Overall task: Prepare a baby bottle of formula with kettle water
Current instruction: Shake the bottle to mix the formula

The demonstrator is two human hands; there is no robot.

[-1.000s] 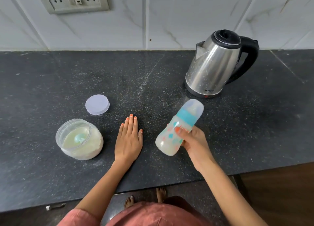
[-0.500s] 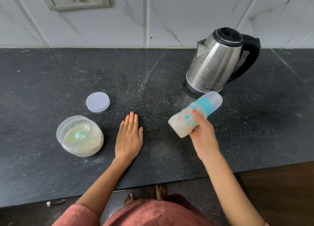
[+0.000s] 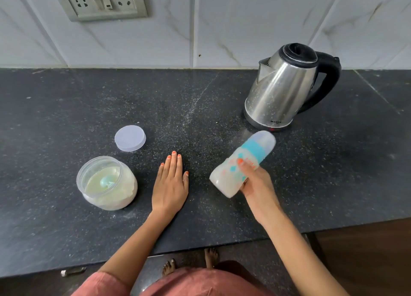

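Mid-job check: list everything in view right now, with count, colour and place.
counter: 1, dark speckled stone, across the view.
baby bottle: 1, clear, teal collar, milky contents, tilted, held centre right.
kettle: 1, steel with black lid and handle, counter back right.
formula jar: 1, clear, open, pale powder inside, counter front left.
scoop: 1, pale teal, in the jar's powder.
jar lid: 1, pale lilac, flat on counter behind the jar.
wall socket: 1, grey, on white tiled wall, upper left.
metal handle: 1, silver, below counter edge, lower left.
left hand: 1, flat on counter between jar and bottle.
right hand: 1, gripping the bottle.
feet: 2, bare, floor below counter.
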